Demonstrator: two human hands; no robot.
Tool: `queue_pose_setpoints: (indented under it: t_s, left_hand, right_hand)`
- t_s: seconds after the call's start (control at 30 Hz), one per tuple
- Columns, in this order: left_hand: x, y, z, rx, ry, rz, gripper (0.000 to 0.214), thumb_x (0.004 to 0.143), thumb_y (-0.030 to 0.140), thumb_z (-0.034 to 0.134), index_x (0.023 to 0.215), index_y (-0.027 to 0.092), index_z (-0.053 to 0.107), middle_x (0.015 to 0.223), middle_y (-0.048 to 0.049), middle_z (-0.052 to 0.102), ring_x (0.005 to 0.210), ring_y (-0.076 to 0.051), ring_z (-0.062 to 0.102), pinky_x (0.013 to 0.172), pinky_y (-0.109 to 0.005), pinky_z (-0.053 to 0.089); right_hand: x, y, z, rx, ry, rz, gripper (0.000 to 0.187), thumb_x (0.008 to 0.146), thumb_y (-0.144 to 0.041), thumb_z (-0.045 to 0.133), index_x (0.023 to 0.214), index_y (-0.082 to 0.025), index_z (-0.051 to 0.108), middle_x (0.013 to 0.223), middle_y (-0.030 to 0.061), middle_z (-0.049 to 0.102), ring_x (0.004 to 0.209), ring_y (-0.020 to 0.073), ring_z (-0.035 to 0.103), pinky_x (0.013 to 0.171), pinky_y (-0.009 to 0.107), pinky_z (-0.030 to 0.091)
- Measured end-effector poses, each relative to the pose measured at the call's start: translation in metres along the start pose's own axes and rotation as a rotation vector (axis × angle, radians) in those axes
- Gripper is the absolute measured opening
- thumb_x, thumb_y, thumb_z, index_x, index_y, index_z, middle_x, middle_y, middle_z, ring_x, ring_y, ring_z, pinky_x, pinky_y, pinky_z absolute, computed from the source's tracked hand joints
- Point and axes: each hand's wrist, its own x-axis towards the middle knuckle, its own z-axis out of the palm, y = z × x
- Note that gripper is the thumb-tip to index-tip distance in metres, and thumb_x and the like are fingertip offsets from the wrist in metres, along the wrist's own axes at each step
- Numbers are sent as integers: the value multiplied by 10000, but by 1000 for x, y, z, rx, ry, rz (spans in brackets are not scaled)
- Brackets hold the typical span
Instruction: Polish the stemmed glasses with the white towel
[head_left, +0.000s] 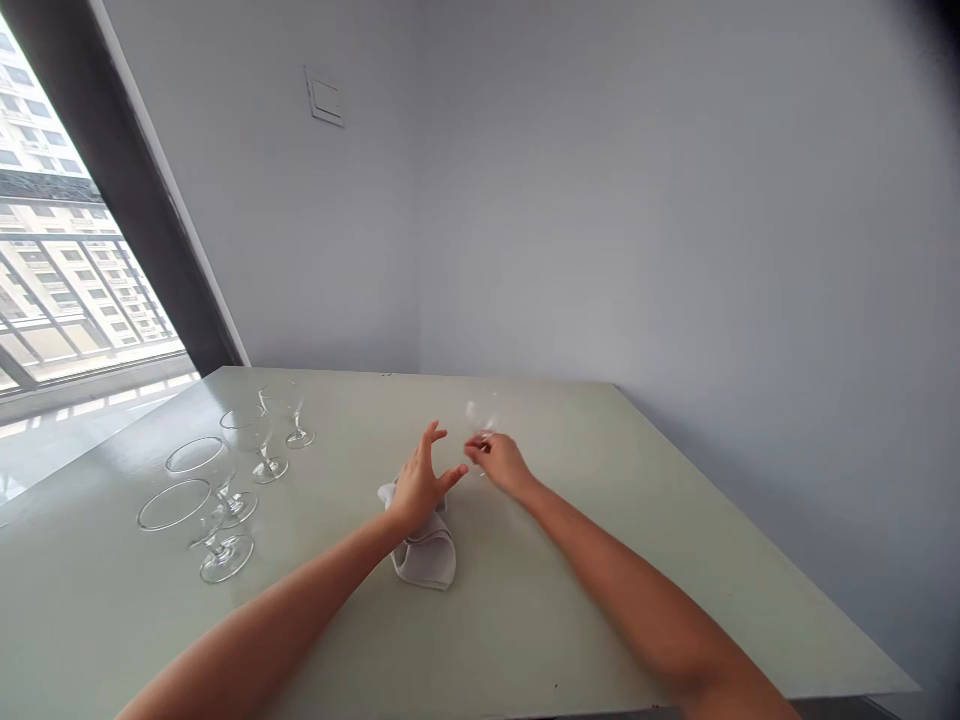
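My right hand (pixel 496 460) pinches the stem of a clear stemmed glass (pixel 482 412), whose bowl shows blurred above the fingers. The glass stands roughly upright; its foot is mostly hidden by the hand. Just to the left is my left hand (pixel 424 485), thumb and fingers spread apart, holding nothing. Beneath and behind that hand lies a crumpled, light grey cloth (pixel 427 560) on the table, partly covered by the palm and wrist.
Several clear stemmed glasses (pixel 225 557) form a slanting row on the left of the pale green table (pixel 600 560). Grey walls (pixel 600 200) border the far and right sides. A window with a railing (pixel 75 290) is at far left.
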Motion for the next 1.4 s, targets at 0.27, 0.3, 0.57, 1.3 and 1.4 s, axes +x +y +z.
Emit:
queue_pose_setpoints:
  t_s: [0.27, 0.3, 0.57, 1.3, 1.4]
  left_hand:
    - [8, -38, 11, 121, -88, -94, 378, 741, 304, 549, 1113, 251, 507, 1150, -60, 562, 1027, -223, 533, 895, -344, 338]
    - [8, -38, 11, 113, -83, -94, 362, 736, 292, 551, 1094, 252, 518, 1131, -57, 573, 1025, -224, 533, 882, -340, 346]
    - [11, -40, 10, 94, -77, -96, 309, 733, 242, 524, 1041, 252, 537, 1078, -43, 597, 1045, -212, 521, 818, -313, 382]
    - [26, -37, -14, -87, 628, -57, 417, 735, 143, 483, 1141, 218, 428, 1188, -73, 465, 1108, -171, 450, 925, -339, 373]
    - [40, -46, -38, -170, 856, -286, 429, 741, 165, 490, 1155, 234, 404, 1203, -71, 439, 1100, -156, 453, 906, -302, 384]
  right_hand:
    - [51, 67, -127, -476, 519, 264, 139, 694, -220, 538, 816, -169, 581, 795, 70, 626, 771, 193, 568, 705, 293, 360]
    - [53, 73, -139, -508, 549, 290, 148, 696, -214, 540, 830, -168, 582, 809, 78, 630, 779, 199, 571, 701, 295, 360]
    - [68, 105, -184, -617, 677, 385, 161, 689, -207, 552, 835, -154, 593, 844, 116, 626, 777, 214, 559, 683, 312, 363]
    - [-21, 5, -11, -271, 158, -241, 329, 736, -243, 475, 1060, -186, 477, 906, 47, 530, 627, 124, 509, 620, 289, 459]
    - [-44, -22, 41, -401, -129, -428, 317, 786, -252, 481, 1097, -196, 509, 1027, 86, 522, 797, 163, 526, 706, 311, 466]
